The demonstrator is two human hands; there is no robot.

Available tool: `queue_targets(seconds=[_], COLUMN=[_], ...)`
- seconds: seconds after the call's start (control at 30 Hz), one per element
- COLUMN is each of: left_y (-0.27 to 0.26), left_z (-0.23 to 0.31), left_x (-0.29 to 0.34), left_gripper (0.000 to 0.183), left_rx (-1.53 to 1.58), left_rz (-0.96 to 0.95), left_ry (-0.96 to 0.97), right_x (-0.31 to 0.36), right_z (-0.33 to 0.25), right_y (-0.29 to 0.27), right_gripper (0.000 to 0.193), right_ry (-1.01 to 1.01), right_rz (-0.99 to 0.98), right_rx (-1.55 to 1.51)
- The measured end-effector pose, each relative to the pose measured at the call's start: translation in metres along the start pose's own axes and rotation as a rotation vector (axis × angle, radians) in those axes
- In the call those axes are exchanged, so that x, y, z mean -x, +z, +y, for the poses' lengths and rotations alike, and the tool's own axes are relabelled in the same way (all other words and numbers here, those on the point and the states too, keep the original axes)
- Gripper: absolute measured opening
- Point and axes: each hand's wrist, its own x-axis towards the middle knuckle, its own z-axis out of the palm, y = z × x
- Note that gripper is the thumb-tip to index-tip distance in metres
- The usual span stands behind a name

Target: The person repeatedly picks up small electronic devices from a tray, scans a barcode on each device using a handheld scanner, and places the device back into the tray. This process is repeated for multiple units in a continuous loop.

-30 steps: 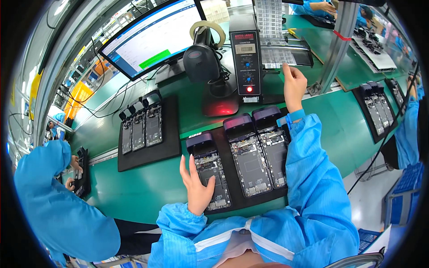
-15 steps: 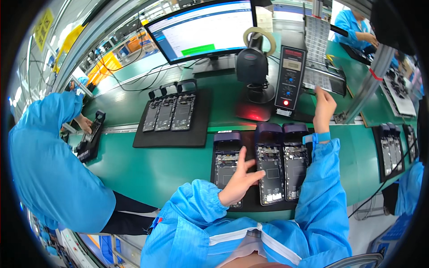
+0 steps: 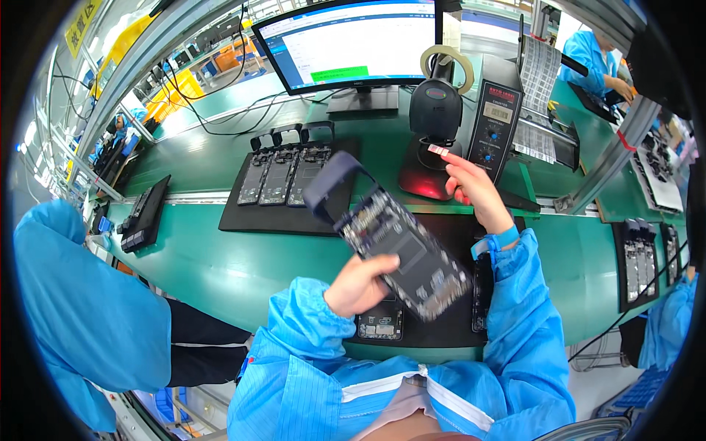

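My left hand (image 3: 360, 283) grips the lower left edge of an opened phone (image 3: 408, 253), thumb on top. Its circuit board shows, and a dark frame stands up at its far end. The phone is tilted and slightly blurred above a black mat (image 3: 434, 334). At the fingertip of my right hand (image 3: 476, 192) is a small pale label (image 3: 439, 150), lit partly red, in front of the barcode scanner (image 3: 435, 110). The other right fingers are curled. Two more opened phones, one (image 3: 380, 323) below my left hand and one (image 3: 482, 294) by my right sleeve, lie partly hidden on the mat.
Three opened phones (image 3: 276, 176) lie on another black mat (image 3: 287, 220) at the back left. Behind are a monitor (image 3: 349, 48), a label dispenser box (image 3: 493, 121) and a label strip (image 3: 539, 73). A co-worker's blue sleeve (image 3: 51, 220) is at left, more phones (image 3: 638, 257) at right.
My left hand has lifted the middle phone off the mat and tilted it. My right hand has moved left from the label strip to the scanner, with a label at its fingertip.
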Motion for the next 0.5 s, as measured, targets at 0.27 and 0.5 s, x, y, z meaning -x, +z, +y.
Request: queue_targets(seconds=[0.27,0.5], left_y=[-0.016,-0.010], left_z=[0.028,0.031], left_x=[-0.106,-0.101], left_gripper=[0.022,0.023], left_rx=[0.167,0.117], left_rz=[0.226,0.235], left_ry=[0.380,0.365], right_x=[0.037,0.068], right_z=[-0.048,-0.066], right_y=[-0.022,-0.035], right_gripper=[0.026,0.027], right_ry=[-0.428,-0.689], right_rz=[0.171,0.069], right_rx=[-0.506,-0.455])
